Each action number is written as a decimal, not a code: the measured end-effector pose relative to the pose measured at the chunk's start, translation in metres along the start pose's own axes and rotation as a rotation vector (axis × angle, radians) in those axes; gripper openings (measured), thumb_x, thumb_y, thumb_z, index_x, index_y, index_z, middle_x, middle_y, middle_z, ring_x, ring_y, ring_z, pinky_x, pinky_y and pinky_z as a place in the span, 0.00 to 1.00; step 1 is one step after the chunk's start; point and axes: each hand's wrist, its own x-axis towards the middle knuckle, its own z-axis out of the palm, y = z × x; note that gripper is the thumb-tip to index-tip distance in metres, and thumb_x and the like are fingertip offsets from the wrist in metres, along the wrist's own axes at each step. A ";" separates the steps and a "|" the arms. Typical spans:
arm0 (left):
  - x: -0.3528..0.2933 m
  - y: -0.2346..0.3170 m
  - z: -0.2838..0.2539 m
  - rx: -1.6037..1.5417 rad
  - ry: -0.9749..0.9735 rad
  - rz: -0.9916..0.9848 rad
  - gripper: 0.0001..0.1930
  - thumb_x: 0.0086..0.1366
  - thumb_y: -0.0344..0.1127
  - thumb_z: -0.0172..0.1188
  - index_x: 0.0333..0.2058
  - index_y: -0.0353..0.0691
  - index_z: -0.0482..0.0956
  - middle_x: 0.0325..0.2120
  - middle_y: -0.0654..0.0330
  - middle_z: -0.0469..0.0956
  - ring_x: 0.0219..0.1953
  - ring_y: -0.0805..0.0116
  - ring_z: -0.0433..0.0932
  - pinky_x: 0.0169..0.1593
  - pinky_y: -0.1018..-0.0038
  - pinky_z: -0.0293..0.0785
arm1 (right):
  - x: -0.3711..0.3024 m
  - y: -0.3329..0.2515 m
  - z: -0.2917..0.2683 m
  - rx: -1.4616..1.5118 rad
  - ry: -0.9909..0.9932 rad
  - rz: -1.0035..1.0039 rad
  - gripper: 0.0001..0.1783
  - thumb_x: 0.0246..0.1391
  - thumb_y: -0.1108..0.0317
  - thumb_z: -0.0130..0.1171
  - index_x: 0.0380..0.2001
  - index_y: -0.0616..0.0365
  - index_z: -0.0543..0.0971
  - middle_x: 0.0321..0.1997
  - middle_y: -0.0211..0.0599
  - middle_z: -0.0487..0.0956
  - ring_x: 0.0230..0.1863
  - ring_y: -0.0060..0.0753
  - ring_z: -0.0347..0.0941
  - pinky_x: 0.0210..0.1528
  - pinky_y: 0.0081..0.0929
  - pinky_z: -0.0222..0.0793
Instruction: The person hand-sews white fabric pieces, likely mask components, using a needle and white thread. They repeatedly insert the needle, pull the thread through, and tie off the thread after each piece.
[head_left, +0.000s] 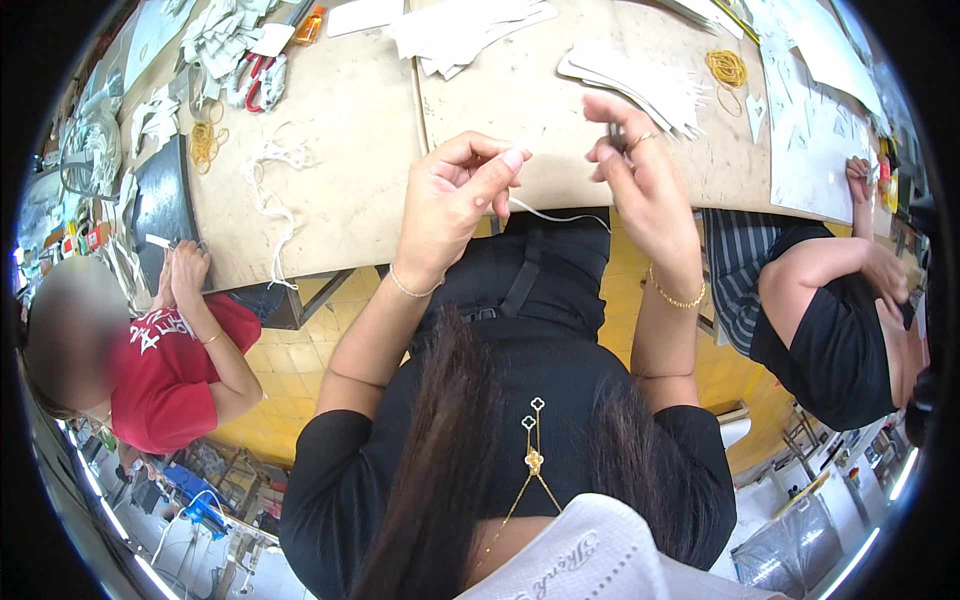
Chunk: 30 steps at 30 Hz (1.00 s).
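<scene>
My left hand [450, 200] is raised over the near edge of the table, thumb and forefinger pinched together. A thin white strip [545, 214] trails from its lower fingers toward the right, its far end hanging over my dark lap. To the right, my right hand [655, 195] is held up with its fingers curled. Between its thumb and fingers sits a small dark object [616, 138], partly hidden and slightly blurred, so its kind is unclear. The two hands are apart.
Stacks of white cut pieces [635, 88] lie on the table [350, 190]. Loose white strips [275, 205], yellow rubber bands [727, 68] and red-handled scissors [262, 85] are there too. One person in red [170, 370] works at left, another in black [830, 330] at right.
</scene>
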 end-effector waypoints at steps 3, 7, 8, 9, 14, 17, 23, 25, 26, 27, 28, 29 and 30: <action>0.000 -0.001 0.001 0.090 0.033 0.061 0.07 0.69 0.29 0.62 0.39 0.30 0.81 0.29 0.61 0.78 0.26 0.79 0.73 0.31 0.83 0.69 | -0.019 -0.008 0.007 0.160 -0.162 -0.002 0.21 0.67 0.76 0.52 0.61 0.66 0.73 0.45 0.34 0.71 0.41 0.21 0.76 0.46 0.19 0.77; -0.004 0.001 0.003 0.164 0.057 0.122 0.05 0.68 0.27 0.62 0.39 0.30 0.82 0.29 0.63 0.78 0.26 0.81 0.72 0.32 0.83 0.68 | -0.022 -0.019 0.015 0.535 -0.235 0.168 0.19 0.67 0.75 0.54 0.60 0.69 0.75 0.42 0.33 0.70 0.32 0.22 0.79 0.38 0.20 0.81; -0.005 0.002 0.003 0.188 0.066 0.148 0.05 0.68 0.27 0.63 0.38 0.31 0.82 0.27 0.65 0.77 0.25 0.82 0.72 0.30 0.83 0.66 | -0.021 -0.022 0.018 0.580 -0.191 0.189 0.20 0.66 0.75 0.55 0.59 0.68 0.75 0.41 0.34 0.71 0.29 0.22 0.78 0.31 0.18 0.80; -0.006 0.002 0.004 0.212 0.076 0.175 0.04 0.68 0.27 0.63 0.37 0.31 0.82 0.26 0.67 0.77 0.25 0.83 0.71 0.28 0.83 0.64 | -0.020 -0.024 0.018 0.548 -0.201 0.189 0.20 0.66 0.75 0.55 0.60 0.67 0.75 0.41 0.34 0.71 0.29 0.22 0.78 0.30 0.17 0.80; -0.009 0.002 0.006 0.228 0.067 0.238 0.04 0.67 0.26 0.63 0.35 0.31 0.83 0.26 0.66 0.75 0.23 0.84 0.70 0.26 0.83 0.62 | -0.017 -0.028 0.017 0.489 -0.247 0.168 0.20 0.65 0.75 0.57 0.60 0.65 0.76 0.40 0.32 0.72 0.27 0.20 0.76 0.23 0.14 0.75; -0.009 0.001 0.007 0.250 0.065 0.268 0.04 0.67 0.25 0.63 0.35 0.30 0.83 0.27 0.65 0.75 0.22 0.84 0.71 0.25 0.83 0.62 | -0.017 -0.027 0.018 0.468 -0.246 0.182 0.20 0.65 0.74 0.57 0.60 0.65 0.76 0.40 0.32 0.72 0.26 0.18 0.75 0.21 0.13 0.72; -0.009 0.003 0.008 0.292 0.062 0.289 0.02 0.65 0.23 0.63 0.34 0.30 0.83 0.26 0.63 0.75 0.21 0.82 0.71 0.24 0.83 0.63 | -0.017 -0.026 0.017 0.441 -0.241 0.169 0.20 0.65 0.73 0.57 0.59 0.65 0.76 0.42 0.32 0.71 0.26 0.17 0.74 0.20 0.12 0.70; -0.008 0.004 0.010 0.352 0.062 0.334 0.02 0.64 0.22 0.62 0.33 0.30 0.82 0.26 0.63 0.75 0.21 0.82 0.72 0.24 0.83 0.63 | -0.018 -0.027 0.017 0.451 -0.214 0.186 0.19 0.64 0.74 0.57 0.57 0.66 0.77 0.40 0.30 0.72 0.25 0.15 0.73 0.20 0.12 0.70; -0.009 0.005 0.010 0.389 0.064 0.373 0.01 0.64 0.21 0.62 0.33 0.30 0.82 0.25 0.62 0.75 0.21 0.82 0.72 0.24 0.83 0.64 | -0.019 -0.028 0.016 0.465 -0.193 0.189 0.18 0.64 0.75 0.57 0.56 0.67 0.77 0.39 0.29 0.73 0.25 0.15 0.73 0.20 0.12 0.70; -0.011 0.005 0.011 0.416 0.066 0.398 0.01 0.64 0.21 0.62 0.32 0.30 0.82 0.25 0.62 0.75 0.21 0.82 0.72 0.24 0.83 0.64 | -0.019 -0.029 0.015 0.434 -0.176 0.211 0.19 0.65 0.74 0.56 0.57 0.65 0.77 0.35 0.28 0.73 0.23 0.14 0.71 0.20 0.11 0.67; -0.012 0.005 0.011 0.441 0.064 0.409 0.02 0.63 0.20 0.62 0.32 0.30 0.82 0.24 0.62 0.75 0.20 0.81 0.72 0.24 0.83 0.64 | -0.019 -0.030 0.013 0.408 -0.152 0.223 0.19 0.66 0.72 0.56 0.58 0.63 0.76 0.32 0.27 0.73 0.22 0.13 0.70 0.19 0.11 0.65; -0.012 0.005 0.011 0.518 0.043 0.473 0.02 0.63 0.20 0.62 0.32 0.30 0.82 0.24 0.63 0.75 0.21 0.82 0.72 0.24 0.83 0.64 | -0.019 -0.030 0.012 0.383 -0.138 0.237 0.19 0.67 0.70 0.55 0.59 0.62 0.76 0.28 0.26 0.73 0.20 0.12 0.68 0.19 0.10 0.62; -0.013 0.005 0.010 0.592 0.019 0.525 0.02 0.64 0.20 0.62 0.32 0.31 0.82 0.24 0.64 0.75 0.21 0.82 0.72 0.25 0.84 0.64 | -0.015 -0.029 0.007 0.413 -0.078 0.228 0.20 0.67 0.70 0.55 0.60 0.61 0.75 0.24 0.24 0.72 0.19 0.11 0.66 0.19 0.09 0.61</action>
